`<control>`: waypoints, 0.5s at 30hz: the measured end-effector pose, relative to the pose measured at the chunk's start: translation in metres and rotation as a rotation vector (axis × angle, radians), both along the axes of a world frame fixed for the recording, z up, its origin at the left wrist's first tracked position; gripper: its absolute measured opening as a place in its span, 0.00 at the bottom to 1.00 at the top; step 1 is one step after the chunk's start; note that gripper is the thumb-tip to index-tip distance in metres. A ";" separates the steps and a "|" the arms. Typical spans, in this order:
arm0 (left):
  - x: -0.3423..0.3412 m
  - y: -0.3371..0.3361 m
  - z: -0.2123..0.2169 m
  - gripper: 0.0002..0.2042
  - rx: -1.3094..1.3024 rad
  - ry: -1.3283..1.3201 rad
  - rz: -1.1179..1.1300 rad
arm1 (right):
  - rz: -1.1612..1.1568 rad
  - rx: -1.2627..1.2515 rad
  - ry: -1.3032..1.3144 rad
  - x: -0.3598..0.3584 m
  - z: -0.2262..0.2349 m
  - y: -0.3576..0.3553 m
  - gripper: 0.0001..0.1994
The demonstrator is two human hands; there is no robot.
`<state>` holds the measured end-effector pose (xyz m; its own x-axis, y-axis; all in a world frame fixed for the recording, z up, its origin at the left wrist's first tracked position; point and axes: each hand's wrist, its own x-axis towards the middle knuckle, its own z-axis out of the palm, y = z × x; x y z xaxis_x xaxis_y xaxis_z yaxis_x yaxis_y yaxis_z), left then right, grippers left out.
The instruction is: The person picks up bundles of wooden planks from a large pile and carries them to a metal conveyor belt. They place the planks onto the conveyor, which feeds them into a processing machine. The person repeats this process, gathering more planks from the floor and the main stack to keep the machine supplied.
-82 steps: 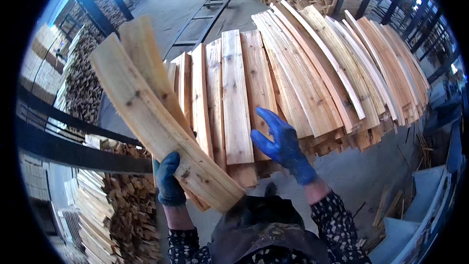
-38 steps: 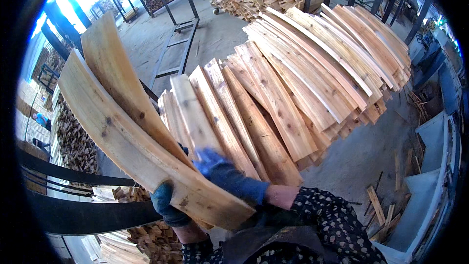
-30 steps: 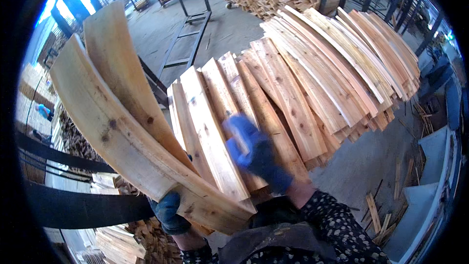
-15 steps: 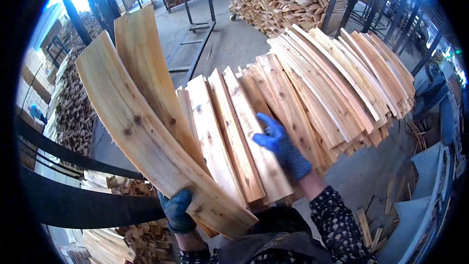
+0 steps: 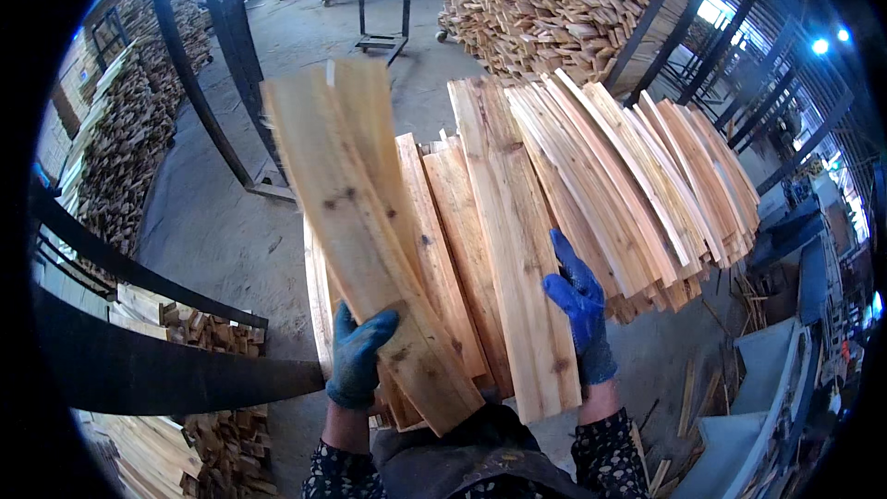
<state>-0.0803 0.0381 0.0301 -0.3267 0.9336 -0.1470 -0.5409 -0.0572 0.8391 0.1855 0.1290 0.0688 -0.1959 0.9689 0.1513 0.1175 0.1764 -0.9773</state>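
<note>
My left hand [image 5: 358,356], in a blue-green glove, is closed round the near part of two overlapping wooden boards. The upper board [image 5: 356,222] has dark knots; a second board [image 5: 393,194] shows behind it, and both slant up and away to the left. In a bright blue glove, my right hand [image 5: 582,314] grips the right edge of another wide wooden board [image 5: 517,259], its thumb at the edge. Some of its fingers are hidden by the board. Beneath and between the held boards lie more loose boards [image 5: 448,259].
A row of overlapping boards [image 5: 619,185] extends to the right. Black metal bars [image 5: 185,388] cross at the left, and dark posts [image 5: 236,46] rise beyond. A tall wood stack [image 5: 554,9] stands at the back. Grey metal panels [image 5: 753,407] are at the right.
The boards in my left hand have swung rightward and more upright. My right hand, earlier with fingers spread over the boards, has moved right and taken hold of a board's edge.
</note>
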 end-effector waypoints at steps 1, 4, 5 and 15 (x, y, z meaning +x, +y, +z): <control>-0.001 0.000 0.000 0.23 -0.032 -0.007 -0.046 | 0.015 0.002 -0.006 -0.003 -0.001 -0.002 0.28; -0.001 0.005 0.006 0.24 -0.111 -0.006 -0.173 | 0.050 -0.026 0.069 -0.015 0.000 -0.014 0.29; 0.002 0.007 0.009 0.25 -0.119 -0.030 -0.195 | 0.070 -0.035 0.097 -0.021 0.000 -0.015 0.29; -0.007 0.008 -0.009 0.26 -0.164 -0.357 -0.120 | 0.431 0.018 0.050 -0.114 -0.032 0.003 0.23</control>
